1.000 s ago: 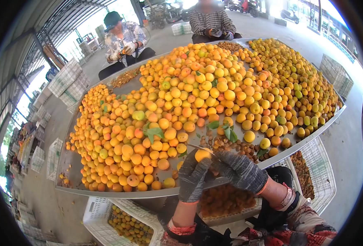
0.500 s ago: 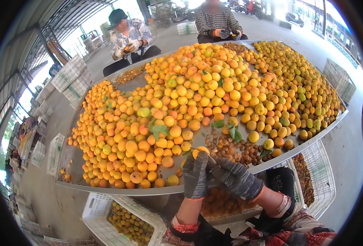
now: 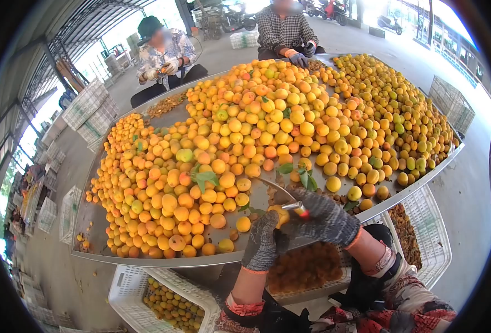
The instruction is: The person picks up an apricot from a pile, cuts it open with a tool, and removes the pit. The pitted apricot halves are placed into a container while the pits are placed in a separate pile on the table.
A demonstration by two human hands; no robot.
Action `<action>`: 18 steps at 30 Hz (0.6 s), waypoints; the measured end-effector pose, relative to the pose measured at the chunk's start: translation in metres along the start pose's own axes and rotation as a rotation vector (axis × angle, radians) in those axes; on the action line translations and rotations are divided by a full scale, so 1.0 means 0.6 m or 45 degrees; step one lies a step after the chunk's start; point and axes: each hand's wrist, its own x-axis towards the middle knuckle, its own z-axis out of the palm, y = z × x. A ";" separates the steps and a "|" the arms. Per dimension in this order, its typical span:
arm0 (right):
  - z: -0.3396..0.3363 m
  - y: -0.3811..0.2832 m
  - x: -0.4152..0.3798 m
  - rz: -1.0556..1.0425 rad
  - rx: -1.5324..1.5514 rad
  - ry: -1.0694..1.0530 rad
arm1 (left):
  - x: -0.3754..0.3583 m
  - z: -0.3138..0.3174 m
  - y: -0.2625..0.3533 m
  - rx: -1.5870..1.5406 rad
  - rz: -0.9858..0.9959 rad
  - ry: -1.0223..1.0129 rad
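Observation:
My left hand (image 3: 261, 242), in a grey knit glove, is closed around an orange-yellow fruit (image 3: 281, 215) above the table's near edge. Close beside it on the right, my right hand (image 3: 327, 220), gloved too, grips a curved knife (image 3: 276, 187) with a metal collar and a red and yellow part near the handle. The blade points up and to the left over the table. Behind my hands a large heap of apricot-like fruit (image 3: 245, 125) covers much of the metal table (image 3: 162, 260). Green leaves (image 3: 205, 178) lie on the fruit.
A white crate (image 3: 129, 283) with fruit stands below the table at left. Another crate (image 3: 435, 244) at right holds brown pieces. Halved fruit (image 3: 306, 269) fills a container below my hands. Two people (image 3: 165, 58) sit across the table. Stacked crates (image 3: 90, 108) stand at left.
My hands have moved slightly apart, and the knife has swung up into clear view. The co-worker at the back has reached down to the table. The view has shifted slightly.

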 end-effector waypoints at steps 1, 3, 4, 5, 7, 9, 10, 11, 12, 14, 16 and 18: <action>0.002 -0.002 0.007 -0.158 -0.182 -0.093 | 0.002 0.002 0.001 0.000 -0.003 -0.001; 0.006 0.014 0.015 -0.180 -0.250 -0.124 | 0.003 0.003 -0.002 0.219 0.112 0.027; 0.008 0.025 0.017 -0.165 -0.205 -0.123 | 0.017 -0.011 -0.018 0.219 0.112 0.031; 0.010 0.036 0.017 -0.146 -0.161 -0.120 | 0.041 -0.035 -0.048 0.794 0.785 0.040; 0.012 0.062 0.015 -0.152 -0.176 -0.102 | 0.048 -0.039 -0.059 1.363 1.462 0.041; 0.021 0.079 0.015 -0.157 -0.187 -0.091 | 0.024 -0.014 -0.033 0.748 0.624 0.035; 0.027 0.083 0.017 -0.182 -0.306 -0.037 | 0.021 -0.008 -0.028 0.748 0.620 0.038; 0.032 0.084 0.019 -0.207 -0.426 0.017 | 0.020 -0.003 -0.024 0.551 0.475 0.074; 0.037 0.081 0.019 -0.208 -0.425 0.011 | 0.019 0.001 -0.023 0.353 0.331 0.112; 0.046 0.073 0.018 -0.426 -0.720 0.139 | 0.028 -0.001 -0.041 0.115 0.260 0.156; 0.051 0.075 0.011 -0.419 -0.758 0.155 | 0.042 -0.001 -0.056 -0.119 0.182 0.188; 0.053 0.073 0.007 -0.409 -0.797 0.168 | 0.053 0.000 -0.064 -0.661 -0.026 0.274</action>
